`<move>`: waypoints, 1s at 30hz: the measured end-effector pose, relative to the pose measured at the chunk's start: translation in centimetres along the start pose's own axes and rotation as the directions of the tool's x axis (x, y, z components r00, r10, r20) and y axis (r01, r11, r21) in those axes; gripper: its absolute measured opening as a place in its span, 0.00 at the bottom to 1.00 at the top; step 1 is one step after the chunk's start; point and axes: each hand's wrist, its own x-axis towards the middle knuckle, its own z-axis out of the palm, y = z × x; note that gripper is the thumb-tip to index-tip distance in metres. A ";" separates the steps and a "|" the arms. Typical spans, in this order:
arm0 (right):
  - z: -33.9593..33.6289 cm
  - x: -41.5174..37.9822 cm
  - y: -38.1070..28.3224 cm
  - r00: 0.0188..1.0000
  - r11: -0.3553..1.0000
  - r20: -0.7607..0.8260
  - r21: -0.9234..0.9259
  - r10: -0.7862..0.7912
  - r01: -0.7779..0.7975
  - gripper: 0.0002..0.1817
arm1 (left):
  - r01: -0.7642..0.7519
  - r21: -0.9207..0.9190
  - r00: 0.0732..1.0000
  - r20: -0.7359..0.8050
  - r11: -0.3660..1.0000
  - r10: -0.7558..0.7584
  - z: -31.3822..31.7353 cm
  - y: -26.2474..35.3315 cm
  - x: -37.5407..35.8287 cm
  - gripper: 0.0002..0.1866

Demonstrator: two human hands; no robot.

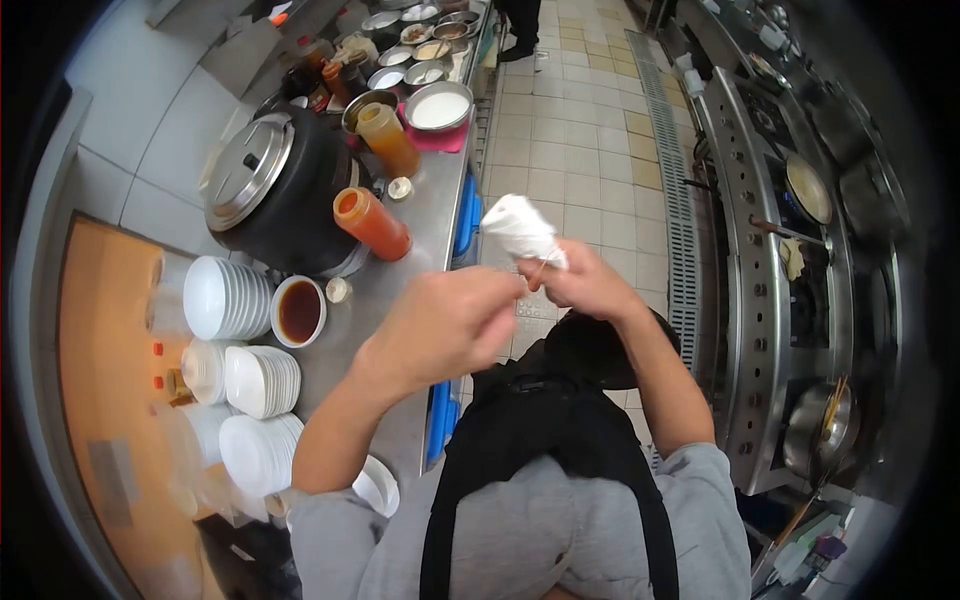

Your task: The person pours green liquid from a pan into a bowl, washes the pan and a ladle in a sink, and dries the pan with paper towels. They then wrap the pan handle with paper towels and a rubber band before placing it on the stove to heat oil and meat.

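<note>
My right hand (592,283) is closed round the lower end of a white, crumpled cloth-like or paper-like bundle (522,232), which sticks up past my fingers over the floor. Close beside it, my left hand (440,318) is closed, its fingertips near the bundle's gathered end; what they pinch is too small to make out. On the steel counter to the left stand a squeeze bottle of orange-red sauce (375,225) and another of amber liquid (388,142), both uncapped. Two white caps, one near the amber bottle (400,189) and one beside the bowl (338,290), lie there.
A white bowl of dark brown sauce (299,311) stands by stacked white dishes (262,382). Behind it is a large black lidded pot (290,190). Several metal bowls (438,106) line the far counter. A stove (752,300) with pans runs along the right; a person's dark leg (520,28) shows far ahead.
</note>
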 end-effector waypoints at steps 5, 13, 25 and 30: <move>-2.0 -2.4 0.0 0.976 0.954 0.082 0.242 -0.201 0.176 0.23 | 0.136 0.171 0.970 -0.222 0.976 -0.096 -0.4 -2.6 -3.2 0.05; -1.1 -2.5 -1.9 0.921 0.866 0.001 0.341 -0.389 0.365 0.48 | -0.289 0.347 0.927 -0.131 0.892 0.351 0.4 -2.9 -3.2 0.07; 1.5 -3.0 -2.2 0.783 0.699 -0.175 0.365 -0.597 0.615 0.29 | -0.301 -0.844 0.910 -0.394 0.445 -0.132 1.4 0.4 -5.4 0.07; 2.3 -2.8 -2.8 0.789 0.742 -0.310 0.280 -0.531 0.609 0.33 | -0.338 -0.437 0.899 0.111 -0.834 -0.423 1.1 0.7 -5.9 0.28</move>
